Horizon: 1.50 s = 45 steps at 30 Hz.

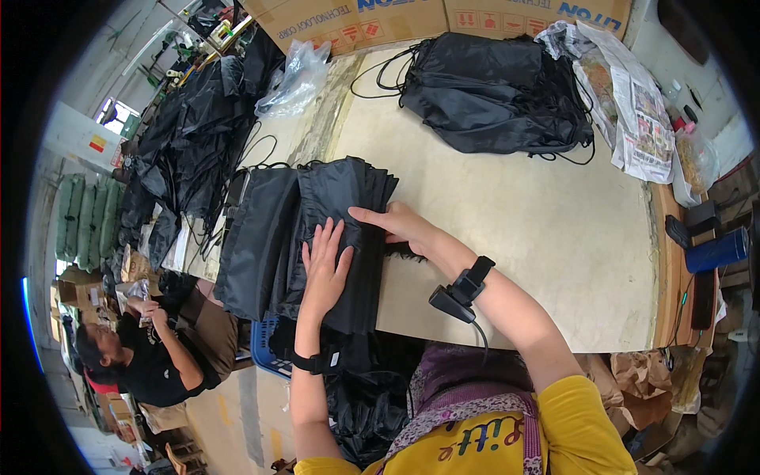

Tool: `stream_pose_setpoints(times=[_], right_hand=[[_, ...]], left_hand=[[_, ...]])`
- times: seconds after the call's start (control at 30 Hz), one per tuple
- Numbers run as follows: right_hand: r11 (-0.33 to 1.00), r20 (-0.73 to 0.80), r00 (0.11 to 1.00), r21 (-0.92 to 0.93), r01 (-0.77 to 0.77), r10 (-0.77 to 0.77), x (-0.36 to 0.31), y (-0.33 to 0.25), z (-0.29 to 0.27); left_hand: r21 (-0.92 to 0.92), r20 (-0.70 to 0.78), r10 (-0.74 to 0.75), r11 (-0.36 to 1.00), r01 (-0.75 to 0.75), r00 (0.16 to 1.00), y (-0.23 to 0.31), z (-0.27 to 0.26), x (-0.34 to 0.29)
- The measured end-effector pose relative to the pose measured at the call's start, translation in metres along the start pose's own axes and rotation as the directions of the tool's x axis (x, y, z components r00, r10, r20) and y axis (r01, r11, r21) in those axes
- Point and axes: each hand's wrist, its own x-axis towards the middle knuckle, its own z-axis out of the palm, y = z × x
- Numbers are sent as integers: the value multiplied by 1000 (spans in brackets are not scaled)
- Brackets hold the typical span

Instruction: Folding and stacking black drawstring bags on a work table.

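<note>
A thick stack of folded black fabric bags (342,186), their edges fanned along the right side, lies at the near left edge of the table. My left hand (323,267) rests flat on top of it, fingers spread. At the stack's right side, my right hand (402,225) grips the edge, its thumb on top and its other fingers tucked out of sight at the side. Against the stack's left lies another folded black bundle (255,237), with thin cords at its far end.
A larger pile of black drawstring bags (491,95) lies at the far side of the pale table (514,237), before cardboard boxes (356,24). Newspaper (637,119) covers the far right. Black fabric (194,119) heaps up at left. A co-worker (158,356) sits lower left, near a blue basket (265,348).
</note>
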Motion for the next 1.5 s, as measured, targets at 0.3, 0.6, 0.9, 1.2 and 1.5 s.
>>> stream_pose_setpoints(times=[0.3, 0.6, 0.9, 1.2, 1.5], right_hand=[[994, -319, 941, -20, 110, -111, 35, 47, 33], [889, -297, 954, 426, 166, -36, 23, 36, 3], [831, -138, 970, 500, 242, -199, 1, -96, 1], [681, -119, 959, 682, 267, -257, 90, -120, 164], [804, -171, 984, 578, 141, -50, 111, -11, 170]], left_hand=[[-24, -49, 14, 1000, -15, 999, -1, 8, -1], [-140, -298, 39, 987, -84, 954, 38, -76, -23], [-389, -556, -287, 919, 61, 781, -52, -143, -105], [-357, -892, -304, 928, -109, 334, -48, -212, -119], [-10, -152, -1, 1000, 0, 988, -43, -233, -4]])
